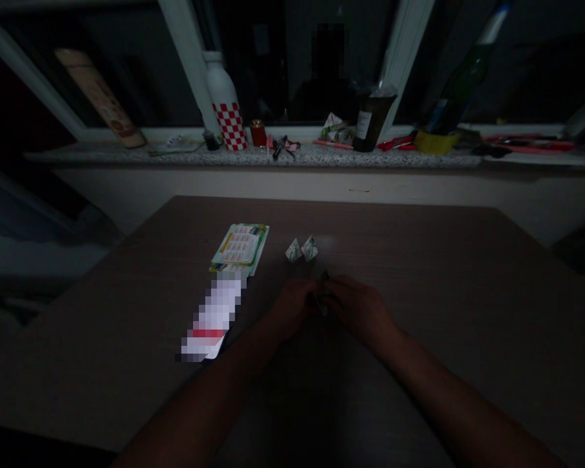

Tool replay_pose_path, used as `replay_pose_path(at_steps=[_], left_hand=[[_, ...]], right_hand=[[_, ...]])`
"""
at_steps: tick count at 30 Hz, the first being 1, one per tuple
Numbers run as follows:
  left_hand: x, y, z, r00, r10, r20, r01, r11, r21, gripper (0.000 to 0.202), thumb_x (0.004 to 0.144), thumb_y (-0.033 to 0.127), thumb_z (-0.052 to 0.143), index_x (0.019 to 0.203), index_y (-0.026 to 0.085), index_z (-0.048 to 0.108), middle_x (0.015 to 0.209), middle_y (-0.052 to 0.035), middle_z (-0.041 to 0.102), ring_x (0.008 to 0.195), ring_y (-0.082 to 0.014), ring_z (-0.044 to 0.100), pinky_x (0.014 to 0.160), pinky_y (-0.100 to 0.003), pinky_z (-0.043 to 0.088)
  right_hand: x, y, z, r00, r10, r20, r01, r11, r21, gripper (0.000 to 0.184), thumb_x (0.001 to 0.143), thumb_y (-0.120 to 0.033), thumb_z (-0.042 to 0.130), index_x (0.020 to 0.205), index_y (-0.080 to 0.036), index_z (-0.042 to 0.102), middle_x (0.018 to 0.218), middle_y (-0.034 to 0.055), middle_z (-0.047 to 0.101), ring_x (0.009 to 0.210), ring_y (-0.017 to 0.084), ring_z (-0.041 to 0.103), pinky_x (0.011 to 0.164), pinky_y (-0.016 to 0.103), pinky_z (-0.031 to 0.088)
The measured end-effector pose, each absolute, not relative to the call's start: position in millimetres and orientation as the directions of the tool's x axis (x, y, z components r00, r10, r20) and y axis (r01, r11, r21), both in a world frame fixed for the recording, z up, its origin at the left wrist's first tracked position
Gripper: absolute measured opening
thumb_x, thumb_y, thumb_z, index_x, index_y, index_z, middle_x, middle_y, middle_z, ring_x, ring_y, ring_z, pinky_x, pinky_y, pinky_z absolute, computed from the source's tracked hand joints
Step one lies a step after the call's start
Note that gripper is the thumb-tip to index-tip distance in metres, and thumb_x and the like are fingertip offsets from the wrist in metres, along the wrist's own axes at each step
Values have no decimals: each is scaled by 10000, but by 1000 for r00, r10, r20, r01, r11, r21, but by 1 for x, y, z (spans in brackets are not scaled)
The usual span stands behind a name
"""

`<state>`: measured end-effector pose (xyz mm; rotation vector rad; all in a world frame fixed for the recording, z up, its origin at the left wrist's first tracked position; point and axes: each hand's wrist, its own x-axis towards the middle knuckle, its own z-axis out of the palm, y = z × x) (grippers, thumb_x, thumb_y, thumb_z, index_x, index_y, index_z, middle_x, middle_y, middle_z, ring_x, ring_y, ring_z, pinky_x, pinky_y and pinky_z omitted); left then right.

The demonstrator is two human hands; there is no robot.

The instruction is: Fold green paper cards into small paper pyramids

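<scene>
Between both hands, low over the table, is a small folded piece of paper (323,304), dark in the shadow. The fingers of my left hand (295,302) pinch its left side. From the right, my right hand (361,302) grips it, fingers bent around the edge. The exact folds are too dim to make out. Just beyond my hands stand two small folded paper pieces (302,249) with printed patterns, side by side. To the left lies a stack of printed calendar cards (240,246), with a lit phone (212,318) in front of it, its screen blurred.
The brown wooden table (443,273) reaches to the wall below the window. On the speckled sill (302,156) stand a white bottle with red checks (228,107), a dark packet (370,120), a green bottle (461,84) and a tan cylinder (100,97), among small items.
</scene>
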<state>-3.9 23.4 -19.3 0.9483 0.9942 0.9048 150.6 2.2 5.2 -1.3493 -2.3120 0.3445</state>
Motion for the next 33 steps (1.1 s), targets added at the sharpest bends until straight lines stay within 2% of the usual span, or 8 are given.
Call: replay_pose_path(at_steps=[6,11,12,17,19,23,29,33], left_hand=[[-12,31,-12,220,951,-215,-137,249,959,170,749,295,503,714,149,582,723,-39,597,623,-149,572,557,-274,477],[-31,44,0,37,990,-135,10,134,991,230,795,353,469,802,158,591,739,-34,612,650,-174,584,535,-278,459],[-35,47,2,-59,996,-68,139,76,987,248,811,368,452,770,161,582,701,-24,601,632,-171,580,545,-281,457],[-44,60,2,-279,953,119,347,-16,938,223,835,344,464,929,172,570,938,-57,629,921,-207,574,829,-334,443],[-42,65,-1,-275,952,136,377,-23,926,244,851,323,450,1009,172,559,1057,-79,618,1017,-214,548,901,-349,415],[-37,72,-9,-208,969,132,400,-39,916,273,887,302,408,1066,167,562,1093,-84,626,1053,-212,549,940,-357,397],[-34,72,-11,-146,978,146,416,-73,907,315,911,308,352,1051,154,589,1103,-101,629,1041,-215,566,936,-342,402],[-34,71,-11,-116,979,165,436,-99,895,319,915,300,338,996,161,614,1050,-93,646,995,-215,577,913,-348,412]], right_hand=[[134,26,29,-545,820,177,770,573,-280,171,886,-197,512,944,-183,671,936,65,682,817,177,631,703,243,440],[118,70,53,-524,844,113,817,536,-212,167,858,-198,546,850,-153,706,849,86,713,773,189,646,665,244,412],[115,80,56,-521,847,104,821,531,-209,160,849,-219,564,845,-156,710,825,81,717,743,184,647,647,242,408],[98,123,59,-527,849,28,831,523,-189,101,763,-221,655,781,-154,729,787,81,729,722,184,650,616,228,409],[91,132,57,-527,850,-16,838,516,-180,85,742,-205,673,756,-146,732,761,87,729,707,183,654,615,224,418],[81,140,50,-519,851,-82,848,502,-169,126,774,-222,657,770,-118,728,797,114,722,765,217,668,670,248,454],[73,146,33,-502,845,-186,864,481,-146,273,902,-299,553,1143,-172,566,1162,83,583,983,204,601,818,380,516],[67,151,24,-499,846,-185,866,483,-129,277,907,-297,545,1155,-176,560,1184,87,571,996,205,594,830,387,513]])
